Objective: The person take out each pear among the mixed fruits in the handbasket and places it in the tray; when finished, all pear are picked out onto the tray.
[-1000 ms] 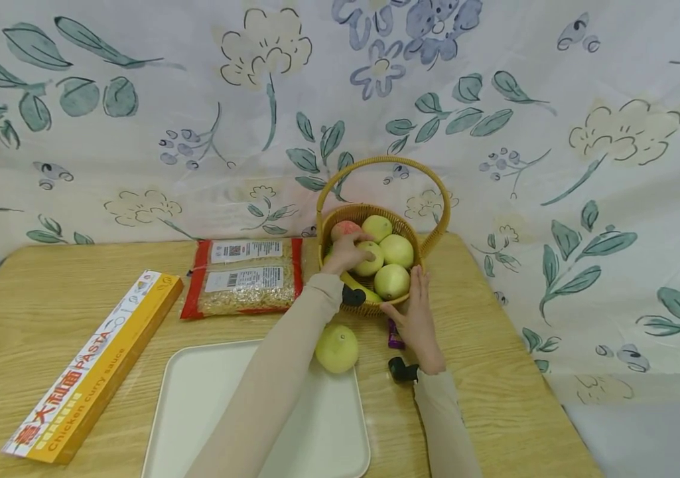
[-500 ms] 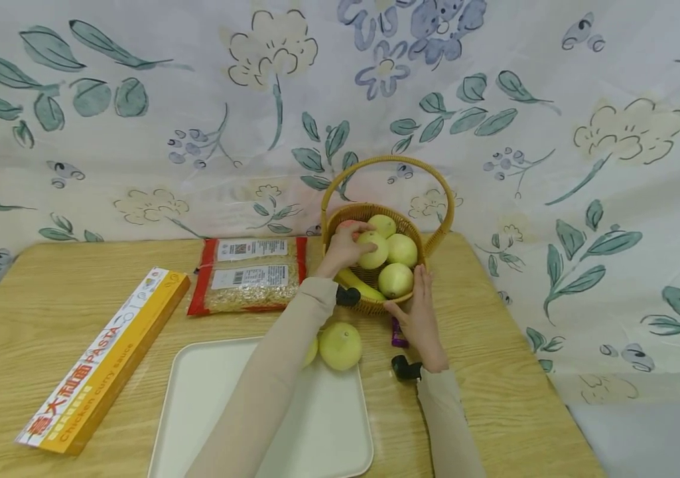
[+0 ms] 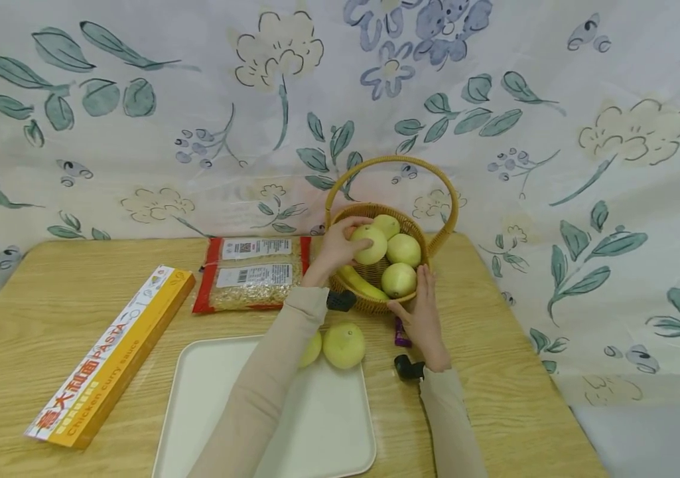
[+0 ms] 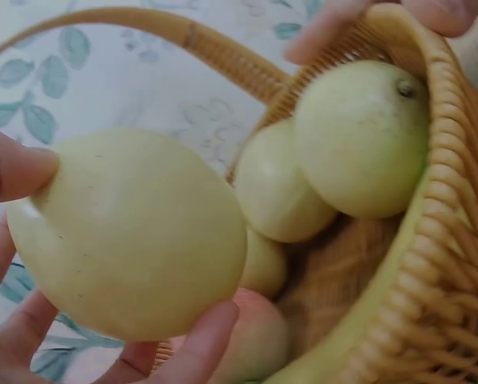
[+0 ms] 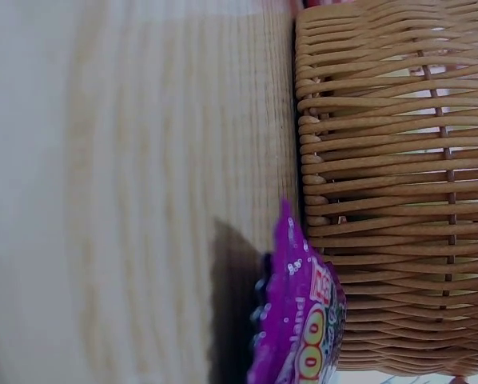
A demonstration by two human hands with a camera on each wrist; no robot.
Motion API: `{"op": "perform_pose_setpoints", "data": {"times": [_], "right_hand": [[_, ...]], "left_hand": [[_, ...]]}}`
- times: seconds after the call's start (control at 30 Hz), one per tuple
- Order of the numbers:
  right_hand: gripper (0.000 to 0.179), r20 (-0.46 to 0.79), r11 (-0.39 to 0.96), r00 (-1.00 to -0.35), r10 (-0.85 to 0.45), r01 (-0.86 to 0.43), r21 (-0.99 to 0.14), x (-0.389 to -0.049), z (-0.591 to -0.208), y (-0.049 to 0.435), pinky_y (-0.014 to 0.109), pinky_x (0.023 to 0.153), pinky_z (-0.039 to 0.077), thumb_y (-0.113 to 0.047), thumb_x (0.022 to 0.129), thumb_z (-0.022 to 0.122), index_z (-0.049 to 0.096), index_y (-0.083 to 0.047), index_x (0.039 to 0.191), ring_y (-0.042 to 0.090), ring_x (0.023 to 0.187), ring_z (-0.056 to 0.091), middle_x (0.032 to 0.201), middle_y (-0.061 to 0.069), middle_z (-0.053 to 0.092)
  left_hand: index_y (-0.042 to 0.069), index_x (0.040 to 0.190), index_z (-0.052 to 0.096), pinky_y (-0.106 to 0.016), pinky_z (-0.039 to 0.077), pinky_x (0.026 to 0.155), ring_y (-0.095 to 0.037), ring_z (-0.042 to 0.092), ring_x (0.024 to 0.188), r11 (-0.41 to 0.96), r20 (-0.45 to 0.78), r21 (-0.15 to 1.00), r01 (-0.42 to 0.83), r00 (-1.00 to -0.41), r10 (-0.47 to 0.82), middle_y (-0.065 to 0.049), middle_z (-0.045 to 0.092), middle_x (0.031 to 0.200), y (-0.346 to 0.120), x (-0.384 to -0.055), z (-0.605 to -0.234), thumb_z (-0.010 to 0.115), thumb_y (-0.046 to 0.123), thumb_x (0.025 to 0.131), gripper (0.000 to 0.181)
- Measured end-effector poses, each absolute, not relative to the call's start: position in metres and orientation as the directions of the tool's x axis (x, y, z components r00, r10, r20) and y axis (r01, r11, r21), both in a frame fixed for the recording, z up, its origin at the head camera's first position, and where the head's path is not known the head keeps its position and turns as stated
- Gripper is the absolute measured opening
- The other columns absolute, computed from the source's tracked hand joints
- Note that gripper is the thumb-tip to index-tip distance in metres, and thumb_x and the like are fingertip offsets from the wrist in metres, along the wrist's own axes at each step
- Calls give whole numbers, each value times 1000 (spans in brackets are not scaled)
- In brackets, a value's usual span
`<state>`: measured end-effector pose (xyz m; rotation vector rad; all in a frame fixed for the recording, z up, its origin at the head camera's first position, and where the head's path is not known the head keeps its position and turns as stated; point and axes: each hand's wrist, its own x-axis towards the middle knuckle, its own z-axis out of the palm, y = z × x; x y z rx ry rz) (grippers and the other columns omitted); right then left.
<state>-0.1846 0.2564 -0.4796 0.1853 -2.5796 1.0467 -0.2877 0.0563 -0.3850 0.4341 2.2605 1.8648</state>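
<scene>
My left hand (image 3: 340, 249) pinches a pale yellow-green melon (image 4: 135, 236) between thumb and fingers, raised over the left side of the wicker basket (image 3: 369, 304). Straight fingers of my right hand (image 3: 426, 318) touch the basket's right rim, with the thumb at its front. Inside the basket lie another melon (image 3: 399, 280) close to the right hand, more melons behind it, and a banana (image 3: 363, 284) along the front left wall. Part of a reddish peach-like fruit (image 4: 259, 336) shows low in the left wrist view, mostly hidden behind the held melon.
A cream tray (image 3: 322, 425) lies in front, with two melons (image 3: 343, 345) at its back edge. A purple snack packet (image 5: 303, 320) sits against the basket. Left are a red-edged grain bag (image 3: 256, 275) and a yellow pasta box (image 3: 115, 358). Patterned cloth (image 3: 196, 99) hangs behind.
My left hand has lifted the melon slightly up from among the other fruit, uncovering more of the banana and the basket's bottom. The right hand stays at the rim; the view has shifted slightly.
</scene>
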Motion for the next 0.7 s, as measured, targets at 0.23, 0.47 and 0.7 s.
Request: {"op": "perform_pose_setpoints", "data": {"times": [0.23, 0.47, 0.7], "right_hand": [[102, 260, 758, -965, 20, -155, -634, -186, -475, 257, 62, 116, 15, -48, 88, 59, 0, 3, 154, 50, 146, -4, 161, 25, -1], [103, 253, 748, -967, 15, -157, -645, -183, -473, 254, 60, 117, 15, -50, 88, 58, -1, 3, 154, 50, 146, -2, 161, 25, -2], [104, 267, 747, -963, 24, -160, -645, -185, -475, 256, 61, 116, 15, -53, 87, 57, 0, 4, 154, 50, 146, -2, 160, 25, 0]], "left_hand": [[25, 129, 61, -50, 57, 77, -34, 60, 108, 188, 9, 980, 67, -956, 292, -8, 46, 143, 39, -272, -373, 68, 19, 91, 39], [24, 133, 58, -31, 53, 63, -24, 59, 91, 163, -18, 986, 24, -968, 251, -10, 49, 138, 17, -246, -372, 67, 18, 91, 43], [23, 130, 61, -26, 49, 59, -21, 55, 86, 124, 3, 992, 35, -969, 249, -5, 45, 143, 0, -229, -375, 68, 13, 90, 41]]}}
